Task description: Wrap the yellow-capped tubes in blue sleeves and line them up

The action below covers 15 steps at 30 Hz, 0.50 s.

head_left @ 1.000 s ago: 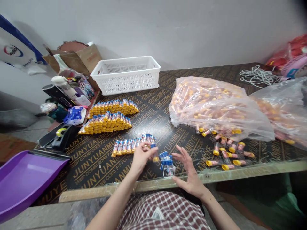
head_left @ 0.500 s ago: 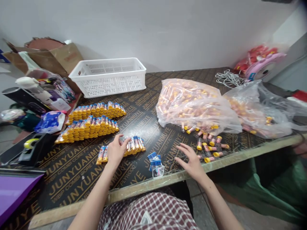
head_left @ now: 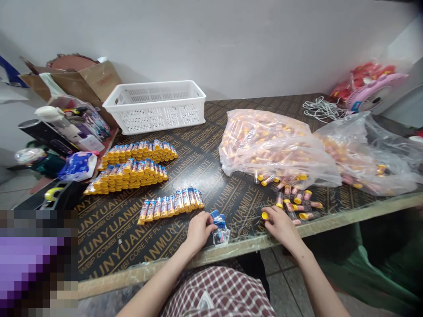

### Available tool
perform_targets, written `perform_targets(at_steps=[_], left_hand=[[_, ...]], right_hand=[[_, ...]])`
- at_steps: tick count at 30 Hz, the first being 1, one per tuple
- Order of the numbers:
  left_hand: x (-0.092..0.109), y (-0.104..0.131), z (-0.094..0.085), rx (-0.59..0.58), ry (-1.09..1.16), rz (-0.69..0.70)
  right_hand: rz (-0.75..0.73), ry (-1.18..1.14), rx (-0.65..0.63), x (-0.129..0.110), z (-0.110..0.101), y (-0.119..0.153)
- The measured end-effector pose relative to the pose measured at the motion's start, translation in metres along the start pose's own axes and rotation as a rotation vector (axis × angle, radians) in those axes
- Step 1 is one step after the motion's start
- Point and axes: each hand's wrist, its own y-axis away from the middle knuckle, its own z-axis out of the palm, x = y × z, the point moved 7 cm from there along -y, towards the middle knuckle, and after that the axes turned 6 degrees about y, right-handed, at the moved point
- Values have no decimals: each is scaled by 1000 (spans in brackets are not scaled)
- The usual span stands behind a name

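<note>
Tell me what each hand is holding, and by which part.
The right hand grips a tube by its yellow-capped end; the left touches the small packets, grip unclear.

"JUNYUANMUYE" and "COMBI CORE F-F PLYWOOD" repeat across the dark tabletop [head_left: 205, 165]; tube labels [head_left: 165, 206] are unreadable.

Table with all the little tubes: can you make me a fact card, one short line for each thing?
left hand: at the small blue-topped packets
right hand: holding a yellow-capped tube
neat row: tubes side by side, blue and yellow ends
two piles: same-looking tubes, behind the row
basket: white, behind the piles
see-through bags: two, with many tubes inside
loose tubes: near the right hand
fan: pink, far right
</note>
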Motion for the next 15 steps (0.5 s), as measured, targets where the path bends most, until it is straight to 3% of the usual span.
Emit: perform_targets(at_steps=[7,11,15], left_hand=[[2,5,-3,17,44,16],[1,8,-2,43,37,29],[3,13,-11,148,93,23]], right_hand=[[-15,-516,123,-49,-15,-2],[0,-644,163,-67,-17,-1],[81,-685,200,-70,-17,4]])
